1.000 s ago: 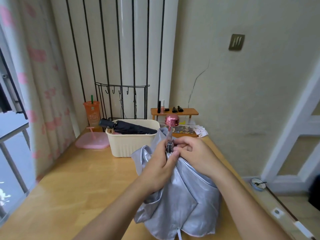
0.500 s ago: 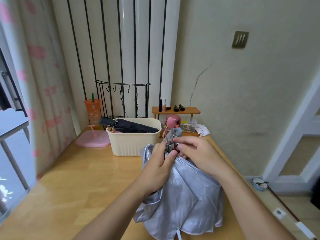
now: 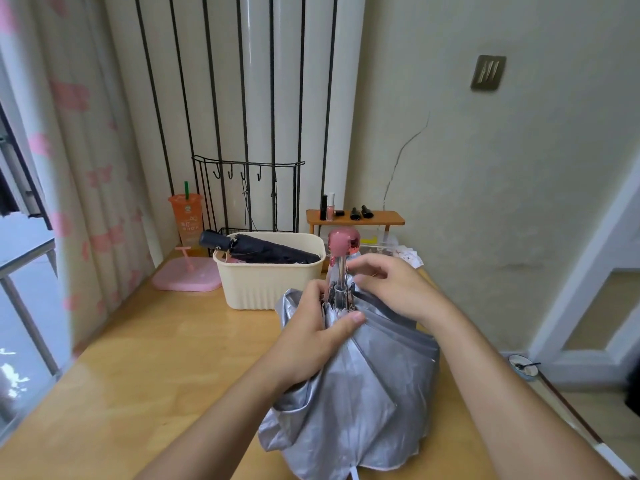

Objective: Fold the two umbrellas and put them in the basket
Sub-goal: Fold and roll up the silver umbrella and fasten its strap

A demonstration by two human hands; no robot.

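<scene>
A silver umbrella (image 3: pixel 360 382) stands handle-up on the wooden table, its loose canopy bunched below my hands. Its pink handle (image 3: pixel 342 243) tops a short metal shaft. My left hand (image 3: pixel 311 337) grips the gathered canopy and ribs just under the shaft, thumb across the fabric. My right hand (image 3: pixel 388 285) rests curled on the canopy's top beside the shaft, fingertips near the runner. A folded black umbrella (image 3: pixel 263 250) lies in the cream basket (image 3: pixel 266 285) behind, its handle sticking out over the left rim.
A pink lidded tray (image 3: pixel 188 277) and an orange cup (image 3: pixel 186 218) stand left of the basket. A black wire rack (image 3: pixel 247 188) is behind it. A small wooden shelf (image 3: pixel 356 218) with cosmetics sits at the back right. The table (image 3: pixel 138 375) ends at the right.
The umbrella's canopy has been pulled lower and closer, and my right hand's fingers have loosened and shifted up beside the shaft. The view tilted slightly.
</scene>
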